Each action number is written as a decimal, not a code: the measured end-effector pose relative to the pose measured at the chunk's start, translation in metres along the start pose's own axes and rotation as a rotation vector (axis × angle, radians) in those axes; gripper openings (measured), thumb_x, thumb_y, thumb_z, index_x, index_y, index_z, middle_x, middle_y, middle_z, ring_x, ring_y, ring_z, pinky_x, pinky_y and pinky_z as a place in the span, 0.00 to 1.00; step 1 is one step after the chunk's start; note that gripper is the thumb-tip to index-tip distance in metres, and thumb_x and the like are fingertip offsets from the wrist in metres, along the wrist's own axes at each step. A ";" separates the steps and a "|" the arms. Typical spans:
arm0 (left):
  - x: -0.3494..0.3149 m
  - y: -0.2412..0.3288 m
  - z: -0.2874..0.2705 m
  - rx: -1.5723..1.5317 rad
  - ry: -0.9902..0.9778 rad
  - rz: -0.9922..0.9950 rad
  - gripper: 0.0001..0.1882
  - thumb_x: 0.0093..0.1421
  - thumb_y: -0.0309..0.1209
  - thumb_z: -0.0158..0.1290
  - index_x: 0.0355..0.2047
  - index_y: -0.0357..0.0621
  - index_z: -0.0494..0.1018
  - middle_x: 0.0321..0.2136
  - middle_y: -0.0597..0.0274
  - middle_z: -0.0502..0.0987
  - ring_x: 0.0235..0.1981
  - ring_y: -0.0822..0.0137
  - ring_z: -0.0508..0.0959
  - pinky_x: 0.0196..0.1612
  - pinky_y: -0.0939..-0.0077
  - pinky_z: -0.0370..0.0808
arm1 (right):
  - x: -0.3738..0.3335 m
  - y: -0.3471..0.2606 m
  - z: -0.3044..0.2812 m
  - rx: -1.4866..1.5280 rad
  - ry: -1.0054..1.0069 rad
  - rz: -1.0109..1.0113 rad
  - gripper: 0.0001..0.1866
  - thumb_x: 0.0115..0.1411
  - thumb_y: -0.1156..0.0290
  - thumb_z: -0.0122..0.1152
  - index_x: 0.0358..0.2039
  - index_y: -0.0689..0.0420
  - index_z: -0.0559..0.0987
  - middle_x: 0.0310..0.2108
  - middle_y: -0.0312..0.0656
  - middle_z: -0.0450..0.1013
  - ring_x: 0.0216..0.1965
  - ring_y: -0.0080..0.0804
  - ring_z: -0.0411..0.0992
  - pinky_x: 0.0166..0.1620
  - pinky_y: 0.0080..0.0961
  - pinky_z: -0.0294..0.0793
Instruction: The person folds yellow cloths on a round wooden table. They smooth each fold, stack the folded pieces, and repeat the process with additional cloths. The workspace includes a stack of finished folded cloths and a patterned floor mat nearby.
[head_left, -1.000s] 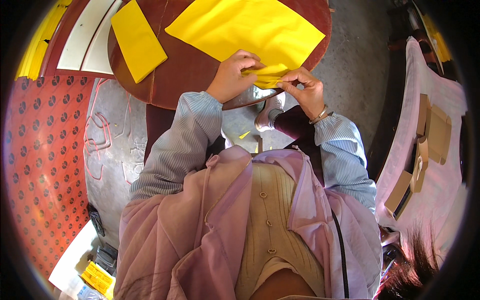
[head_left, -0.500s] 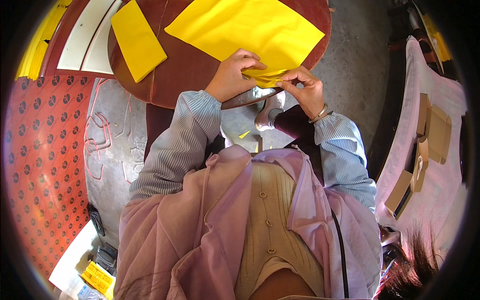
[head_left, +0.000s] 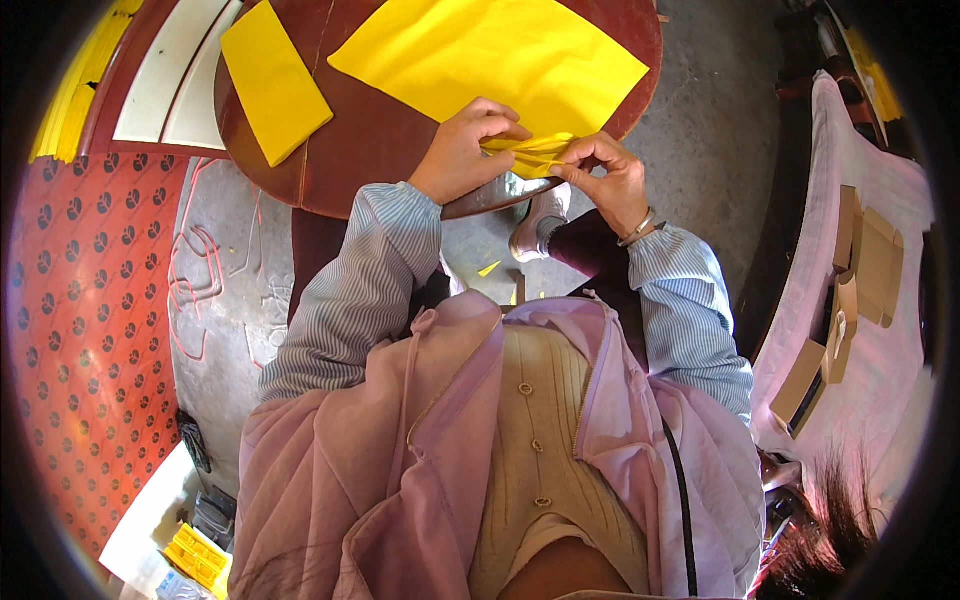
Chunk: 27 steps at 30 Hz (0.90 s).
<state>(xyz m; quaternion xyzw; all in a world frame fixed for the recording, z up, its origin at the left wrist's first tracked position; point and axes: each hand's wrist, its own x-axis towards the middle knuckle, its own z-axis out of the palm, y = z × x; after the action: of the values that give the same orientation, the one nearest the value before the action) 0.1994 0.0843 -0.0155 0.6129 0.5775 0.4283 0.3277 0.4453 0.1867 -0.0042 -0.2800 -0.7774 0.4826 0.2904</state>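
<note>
Right hand [head_left: 612,185], grip pinching yellow sheet [head_left: 490,60]; left hand [head_left: 465,150], grip parted at its folds [head_left: 542,151]

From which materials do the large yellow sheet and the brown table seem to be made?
Large yellow sheet: matte, probably fabric or thin paper, since it gathers in soft folds. Brown table: perhaps lacquered wood, judging by its shiny near edge.

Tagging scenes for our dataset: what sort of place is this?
Probably a small workshop, maybe in a home: a round brown table with a yellow sheet on it, bare grey floor, open cardboard box nearby.
</note>
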 end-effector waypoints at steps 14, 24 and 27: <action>0.003 0.003 0.011 0.043 0.166 0.051 0.18 0.56 0.33 0.70 0.42 0.33 0.83 0.47 0.55 0.81 0.45 0.58 0.84 0.50 0.68 0.81 | 0.002 -0.006 -0.003 0.027 -0.075 0.026 0.07 0.61 0.75 0.75 0.38 0.57 0.84 0.48 0.37 0.84 0.38 0.19 0.75 0.42 0.20 0.75; 0.001 0.015 0.026 0.011 0.293 -0.081 0.10 0.57 0.26 0.68 0.37 0.34 0.83 0.45 0.49 0.81 0.43 0.50 0.84 0.47 0.65 0.81 | 0.029 -0.015 -0.018 0.048 0.068 -0.125 0.05 0.66 0.76 0.72 0.40 0.62 0.84 0.43 0.41 0.84 0.44 0.27 0.81 0.50 0.26 0.79; 0.000 0.021 0.026 -0.021 0.323 -0.113 0.09 0.58 0.27 0.67 0.37 0.34 0.83 0.46 0.49 0.81 0.44 0.50 0.84 0.48 0.64 0.81 | 0.098 0.006 -0.049 -0.196 0.236 -0.084 0.11 0.73 0.69 0.62 0.42 0.63 0.86 0.41 0.45 0.84 0.44 0.32 0.83 0.51 0.30 0.80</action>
<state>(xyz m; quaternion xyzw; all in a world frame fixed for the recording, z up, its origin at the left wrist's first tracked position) 0.2321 0.0841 -0.0082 0.4993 0.6516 0.5081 0.2607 0.4157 0.2875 0.0260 -0.3293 -0.7921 0.3557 0.3710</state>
